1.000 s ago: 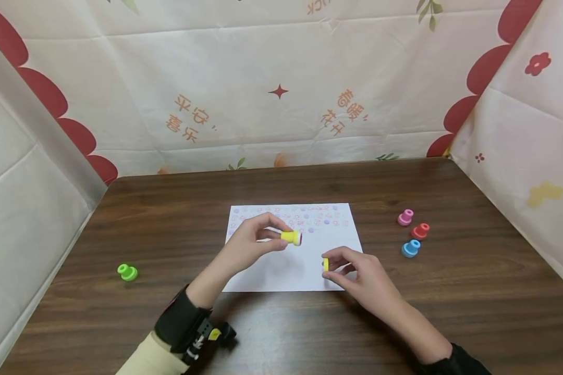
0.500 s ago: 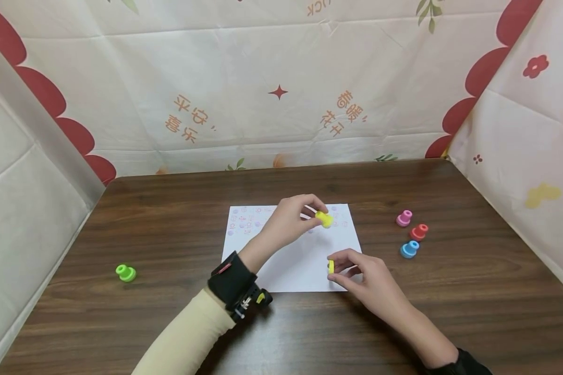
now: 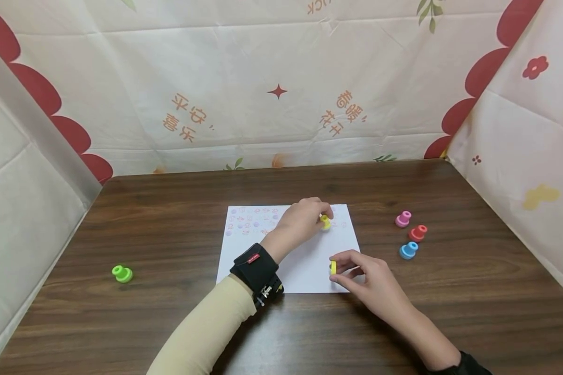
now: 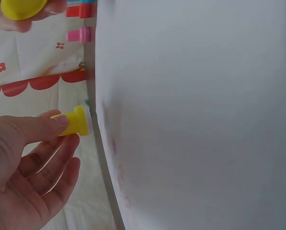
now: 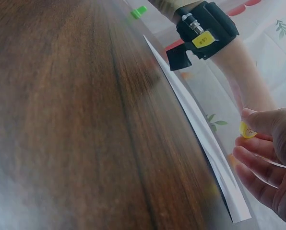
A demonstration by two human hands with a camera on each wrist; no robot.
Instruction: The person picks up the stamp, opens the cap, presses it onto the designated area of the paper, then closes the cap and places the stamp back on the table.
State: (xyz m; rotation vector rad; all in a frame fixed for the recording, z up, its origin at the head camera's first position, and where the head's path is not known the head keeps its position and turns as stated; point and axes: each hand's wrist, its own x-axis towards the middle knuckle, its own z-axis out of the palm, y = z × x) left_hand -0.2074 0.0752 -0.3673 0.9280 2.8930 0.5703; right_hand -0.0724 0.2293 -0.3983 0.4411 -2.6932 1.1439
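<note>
A white sheet of paper lies on the table, with rows of small purple and pinkish-red prints on its upper part. My left hand pinches a yellow stamp by its handle over the upper right of the sheet. In the left wrist view the stamp's white end faces the paper, very near it; whether it touches I cannot tell. Thumb and fingers of my right hand pinch a round yellow cap above the sheet's lower right.
To the right of the paper stand a pink stamp, a red stamp and a blue stamp. A green stamp is far to the left. Patterned cloth encloses the brown wooden table at back and sides.
My left hand has moved right with the yellow stamp, from mid-sheet to the upper right, and turned its white end downward. My right hand with the cap has shifted slightly right.
</note>
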